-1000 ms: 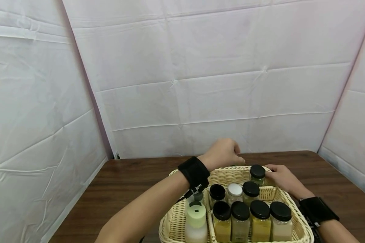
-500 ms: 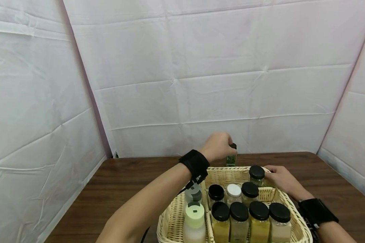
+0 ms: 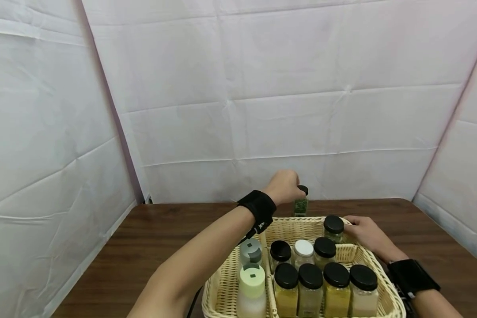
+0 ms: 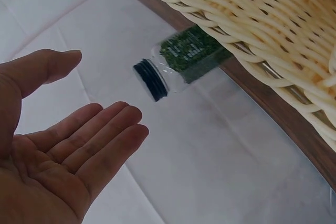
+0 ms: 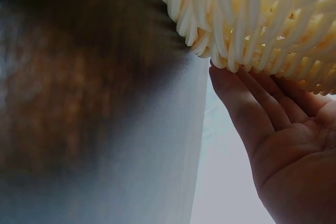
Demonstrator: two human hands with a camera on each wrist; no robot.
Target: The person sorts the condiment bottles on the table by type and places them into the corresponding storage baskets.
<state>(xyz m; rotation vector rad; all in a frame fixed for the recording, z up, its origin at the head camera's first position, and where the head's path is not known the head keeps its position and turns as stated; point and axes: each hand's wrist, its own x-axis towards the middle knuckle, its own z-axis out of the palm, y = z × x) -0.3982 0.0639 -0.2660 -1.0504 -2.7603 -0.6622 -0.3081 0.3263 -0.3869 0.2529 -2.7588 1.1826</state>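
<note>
A small clear jar of green herbs with a black cap stands on the brown table just behind the far rim of a wicker basket. My left hand hovers beside the jar's top. In the left wrist view my left hand has straight, spread fingers, and the herb jar stands clear of them next to the basket wall. My right hand rests flat against the basket's far right side. In the right wrist view its fingers lie straight on the wicker.
The basket holds several black-capped spice jars, one white-capped jar and two pale bottles in a left compartment. White sheets wall in the table at the back and on both sides.
My left hand lifted the green herb jar from the basket's far end, carried it over the rim to the table behind, and its fingers have opened off it. The right hand stayed put.
</note>
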